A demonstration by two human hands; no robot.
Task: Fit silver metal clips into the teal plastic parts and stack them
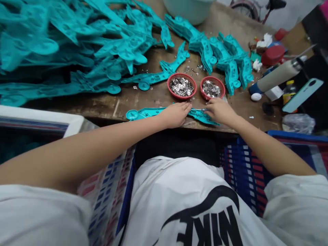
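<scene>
Underneath, a worn wooden bench (102,106) strewn with teal plastic pieces (77,48)

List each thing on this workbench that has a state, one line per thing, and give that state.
Teal plastic strip, lying flat along the bench edge
Left hand, over the strip's middle
Right hand, pinching the strip's right part
Left red mesh basket, filled with silver metal bits
Right red mesh basket, filled with silver metal bits
Teal plastic pile, heaped loosely
Teal plastic stacks, lying in clustered rows
</scene>
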